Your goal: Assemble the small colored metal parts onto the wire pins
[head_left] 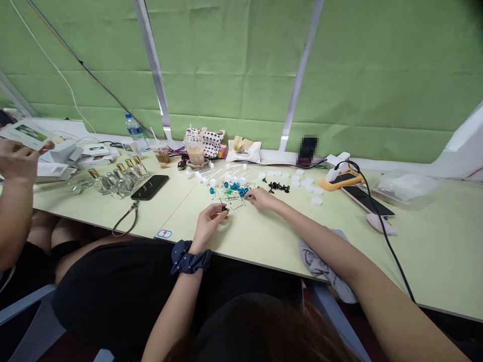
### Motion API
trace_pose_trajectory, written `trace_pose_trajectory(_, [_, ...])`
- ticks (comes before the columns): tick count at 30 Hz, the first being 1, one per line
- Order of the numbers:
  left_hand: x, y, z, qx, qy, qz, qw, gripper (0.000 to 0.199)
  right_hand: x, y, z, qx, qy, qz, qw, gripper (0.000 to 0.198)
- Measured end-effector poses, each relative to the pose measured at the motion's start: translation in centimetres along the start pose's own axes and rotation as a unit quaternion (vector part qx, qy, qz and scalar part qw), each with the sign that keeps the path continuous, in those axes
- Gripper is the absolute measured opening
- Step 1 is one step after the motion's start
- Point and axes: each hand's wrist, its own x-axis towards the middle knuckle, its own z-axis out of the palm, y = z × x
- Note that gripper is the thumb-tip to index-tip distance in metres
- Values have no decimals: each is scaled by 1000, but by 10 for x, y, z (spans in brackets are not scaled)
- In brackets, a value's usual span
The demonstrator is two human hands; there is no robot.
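Observation:
My left hand (208, 223), with a dark dotted scrunchie (188, 257) on its wrist, pinches a small black part (225, 208) with a thin stem pointing up. Just ahead of it lies a loose pile of small blue parts (237, 189) with thin metal pieces and one green part (229, 191). At the right side of this pile is my right hand (262, 199), its fingertips pressed together among the pieces. What they grip, if anything, is too small to make out. Small black parts (279, 187) lie in a cluster beyond my right hand.
White caps (309, 188) are scattered at the right; others with thin tubes (204, 180) lie behind the pile. Left are a phone (150, 187) and glass bottles (101, 183). Right are a yellow meter (341, 180) and another phone (368, 200). A co-worker's hand (18, 161) holds a box.

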Motion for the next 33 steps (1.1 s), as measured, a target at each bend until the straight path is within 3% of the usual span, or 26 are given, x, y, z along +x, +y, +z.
trace_pose_trajectory(33, [0, -1, 0, 3, -1, 8, 1000, 44, 3, 2, 5, -3, 13, 14, 1000, 33])
